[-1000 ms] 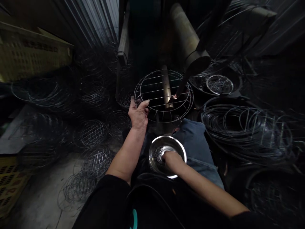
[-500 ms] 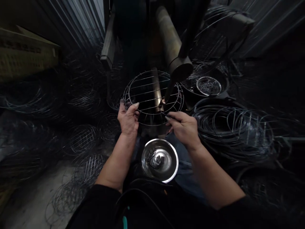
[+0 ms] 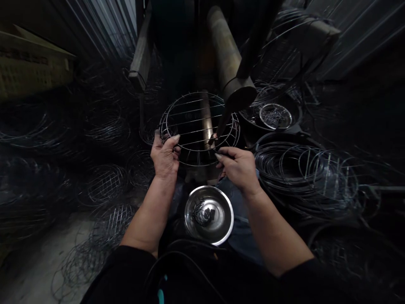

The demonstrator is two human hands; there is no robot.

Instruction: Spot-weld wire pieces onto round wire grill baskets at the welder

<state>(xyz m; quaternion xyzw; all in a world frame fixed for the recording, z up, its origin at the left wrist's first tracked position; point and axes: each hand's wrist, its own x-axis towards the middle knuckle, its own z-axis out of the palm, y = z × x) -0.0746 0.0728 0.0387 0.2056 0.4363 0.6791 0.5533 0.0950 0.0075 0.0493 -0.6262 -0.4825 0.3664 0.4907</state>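
One change: right hand quit steel bowl, now pinching wire basket.

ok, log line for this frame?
left hand: gripping wire basket rim | right hand: fingers pinched at near rim | steel bowl: below hands

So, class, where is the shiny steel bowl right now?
In the head view the steel bowl sits low at centre, between the person's forearms, just below the left hand and right hand at the wire frame.

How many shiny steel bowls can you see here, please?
2: the near bowl below the wire basket; the far bowl upper right, behind wire coils. Darkness may hide more.
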